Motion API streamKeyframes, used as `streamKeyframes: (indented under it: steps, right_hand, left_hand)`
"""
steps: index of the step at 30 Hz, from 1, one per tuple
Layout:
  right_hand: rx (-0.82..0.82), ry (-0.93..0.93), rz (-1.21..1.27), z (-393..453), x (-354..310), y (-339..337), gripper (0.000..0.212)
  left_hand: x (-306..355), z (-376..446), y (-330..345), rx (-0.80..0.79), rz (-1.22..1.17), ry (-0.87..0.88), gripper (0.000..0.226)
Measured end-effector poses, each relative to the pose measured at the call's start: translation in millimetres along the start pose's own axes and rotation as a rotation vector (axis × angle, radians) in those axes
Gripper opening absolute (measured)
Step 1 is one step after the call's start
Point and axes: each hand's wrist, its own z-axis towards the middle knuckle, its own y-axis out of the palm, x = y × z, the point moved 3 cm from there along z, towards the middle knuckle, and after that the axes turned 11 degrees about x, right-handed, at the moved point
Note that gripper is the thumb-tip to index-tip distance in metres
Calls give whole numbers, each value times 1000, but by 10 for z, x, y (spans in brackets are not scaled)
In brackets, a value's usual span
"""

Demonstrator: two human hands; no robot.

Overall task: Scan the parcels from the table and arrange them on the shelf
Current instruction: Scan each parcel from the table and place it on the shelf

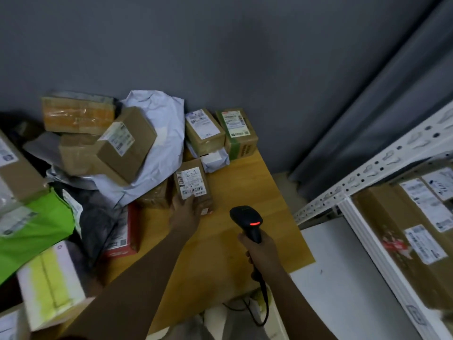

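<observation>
Hands: left hand (186,212) grasping small labelled parcel (193,185) on table (245,192); right hand (263,251) clenched around black scanner (247,220).

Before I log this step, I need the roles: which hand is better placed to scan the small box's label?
The right hand: it grips the scanner, which sits beside the small box. The left hand holds that box label-up.
</observation>
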Motion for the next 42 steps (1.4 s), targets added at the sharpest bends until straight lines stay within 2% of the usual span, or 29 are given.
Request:
streamKeyframes:
  steps: [6, 10, 13, 15, 18, 21, 25, 29, 32, 35, 38, 42]
  right_hand:
    - [14, 27, 11, 127, 27, 96, 15]
    - [42, 52, 37, 145, 68, 110, 14]
    - [68, 43, 59, 167, 67, 76, 10]
    - [94, 29, 67, 193, 41, 38, 8]
    - [137, 4, 83, 247, -25, -3, 9]
    - [129, -73, 31, 301, -123, 0, 11]
    - [15, -252, -166, 374, -305, 33, 15]
    - [-127, -471, -542, 434, -581, 69, 24]
    - [-239, -586, -695, 464, -804, 103, 32]
    - [-331, -618, -817, 477, -1025, 130, 48]
    - [-332, -595, -905, 485, -1196, 117, 30]
    - [-299, -614, -990, 492, -1310, 49, 35]
  left_hand:
    - [-50, -236, 20, -3, 61, 149, 42]
    - [81, -276, 37, -27, 177, 30, 83]
    - [116, -313, 137, -63, 170, 44, 96]
    - [116, -255, 175, -152, 214, 215, 88]
    - [116, -138, 161, -296, 298, 486, 63]
    - [68, -74, 75, -155, 167, 580, 47]
    - [-4, -14, -36, -167, 152, 482, 52]
    - [-22, 64, -114, -65, 112, 451, 45]
    - [-103, 113, -131, -25, 117, 356, 42]
    - [-106, 129, -132, -57, 96, 342, 41]
    - [-100, 143, -142, -74, 86, 332, 41]
    - [-80, 134, -148, -80, 92, 294, 45]
